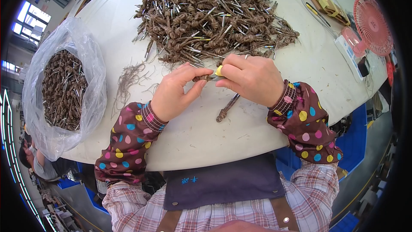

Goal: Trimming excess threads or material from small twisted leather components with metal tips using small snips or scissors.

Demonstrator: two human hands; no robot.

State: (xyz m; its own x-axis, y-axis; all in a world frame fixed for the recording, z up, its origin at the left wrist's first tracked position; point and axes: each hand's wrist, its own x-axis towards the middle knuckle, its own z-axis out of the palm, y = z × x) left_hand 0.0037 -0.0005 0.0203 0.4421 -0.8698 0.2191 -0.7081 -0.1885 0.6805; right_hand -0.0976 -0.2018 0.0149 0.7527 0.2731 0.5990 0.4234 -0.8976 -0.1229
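Both hands met over the white table [266, 116], just in front of the big pile of knotted brown bundles [210, 15]. The left hand [174, 94] pinched one end of a single brown bundle [205, 77] between thumb and fingers, and the right hand [253, 79] was closed over its other end, pressing a small yellow piece [219, 71] against it; what that piece was could not be made out, perhaps a clip or a small tool. The bundle looked light and soft, a twisted tuft of fibre that would bend easily and shed strands, so the firm place to hold seemed to be the knot or the thin metal pin at its end, not the loose hair.

A second bundle [226, 108] lay on the table just below the right hand, apart from it. A wisp of loose fibre [131, 77] trailed to the left. A clear plastic bag [64, 86] full of the same bundles stood at the left edge, well apart. A pink fan [372, 25] and a power strip [348, 56] sat at the far right, out of the way; only the pile itself crowded the fingers
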